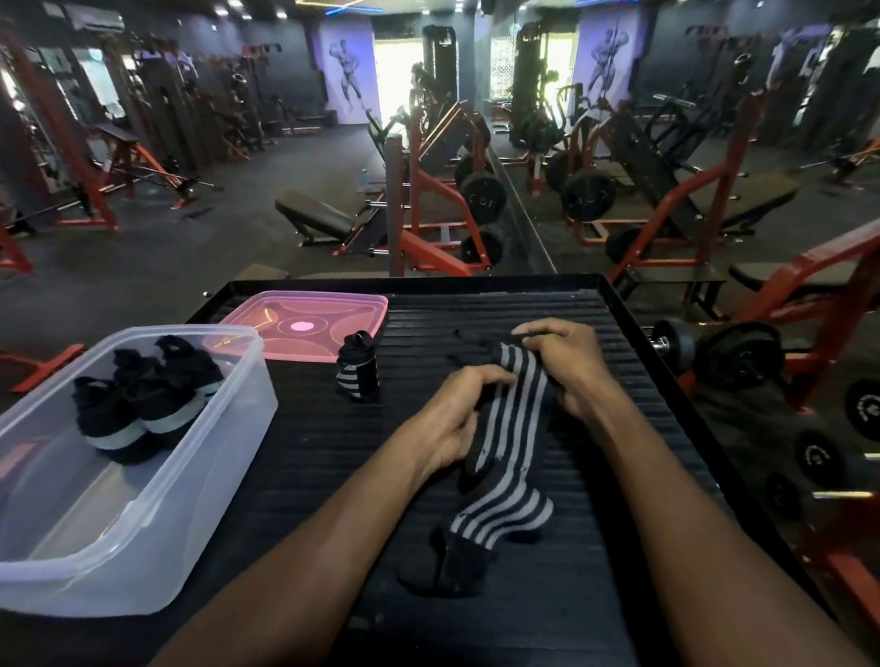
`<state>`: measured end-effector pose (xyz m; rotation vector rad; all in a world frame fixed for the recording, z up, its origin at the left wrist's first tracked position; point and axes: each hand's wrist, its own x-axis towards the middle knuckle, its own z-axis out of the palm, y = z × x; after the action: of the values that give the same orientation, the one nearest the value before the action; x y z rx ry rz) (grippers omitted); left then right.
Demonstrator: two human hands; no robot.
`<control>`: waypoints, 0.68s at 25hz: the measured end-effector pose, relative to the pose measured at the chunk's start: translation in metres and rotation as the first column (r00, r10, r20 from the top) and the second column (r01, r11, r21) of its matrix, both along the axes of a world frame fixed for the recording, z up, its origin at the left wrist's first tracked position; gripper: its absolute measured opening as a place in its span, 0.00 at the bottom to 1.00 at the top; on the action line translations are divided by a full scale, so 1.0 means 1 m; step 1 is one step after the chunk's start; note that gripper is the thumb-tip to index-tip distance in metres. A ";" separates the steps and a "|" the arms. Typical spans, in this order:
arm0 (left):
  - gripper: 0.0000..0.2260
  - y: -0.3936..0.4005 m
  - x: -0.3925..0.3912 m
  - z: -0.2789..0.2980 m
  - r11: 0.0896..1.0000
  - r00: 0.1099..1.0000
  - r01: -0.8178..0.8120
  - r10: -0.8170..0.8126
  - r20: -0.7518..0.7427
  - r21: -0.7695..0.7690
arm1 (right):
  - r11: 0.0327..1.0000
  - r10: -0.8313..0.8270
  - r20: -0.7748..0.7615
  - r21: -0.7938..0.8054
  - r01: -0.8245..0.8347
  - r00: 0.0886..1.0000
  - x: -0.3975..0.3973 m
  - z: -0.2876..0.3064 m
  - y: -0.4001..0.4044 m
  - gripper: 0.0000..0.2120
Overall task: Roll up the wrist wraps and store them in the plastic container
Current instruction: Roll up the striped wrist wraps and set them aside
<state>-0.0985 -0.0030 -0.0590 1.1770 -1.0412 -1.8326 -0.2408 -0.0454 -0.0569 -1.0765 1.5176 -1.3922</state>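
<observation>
A black-and-grey striped wrist wrap lies stretched out on the black ribbed platform, its black end toward me. My right hand pinches the wrap's far end. My left hand grips the strip just below that. A rolled striped wrap stands upright on the platform to the left of my hands. The clear plastic container sits at the left with several rolled black wraps with pale bands inside.
The container's pink lid lies flat behind it at the platform's far left corner. Dumbbells rest on a rack at the right. Red gym machines, benches and a mirror wall fill the room beyond.
</observation>
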 end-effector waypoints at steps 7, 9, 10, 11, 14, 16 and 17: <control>0.12 -0.012 0.022 0.001 0.984 0.977 -0.141 0.121 -0.173 -0.107 | 0.990 0.088 0.044 -0.116 -0.083 0.995 0.017 0.007 -0.002 0.08; 0.07 -0.013 0.025 0.004 0.986 0.970 -0.119 0.091 -0.227 -0.114 | 0.992 0.068 0.020 -0.106 -0.066 0.997 0.014 0.007 -0.001 0.07; 0.08 -0.013 0.025 0.006 0.990 0.967 -0.100 0.072 -0.245 -0.101 | 0.993 0.070 0.005 -0.100 -0.069 0.998 0.012 0.008 0.001 0.07; 0.11 -0.014 0.025 0.008 0.994 0.969 -0.074 0.051 -0.242 -0.086 | 0.991 0.079 -0.020 -0.103 -0.081 0.997 0.011 0.008 0.002 0.07; 0.20 -0.017 0.022 0.006 0.998 0.990 -0.035 0.028 -0.141 -0.044 | 0.978 0.116 -0.086 -0.162 -0.129 0.989 0.011 0.009 0.005 0.08; 0.17 -0.019 0.018 0.002 0.988 0.989 -0.131 0.125 -0.077 -0.084 | 0.965 0.159 -0.104 -0.193 -0.176 0.982 0.013 0.009 0.006 0.09; 0.14 -0.021 0.017 -0.001 0.968 0.978 -0.207 0.202 -0.048 -0.142 | 0.959 0.183 -0.110 -0.198 -0.202 0.977 0.015 0.008 0.006 0.09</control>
<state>-0.0817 -0.0240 -0.0595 1.1187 -0.9793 -1.5827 -0.2261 -0.0394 -0.0487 -1.3952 1.3098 -1.4032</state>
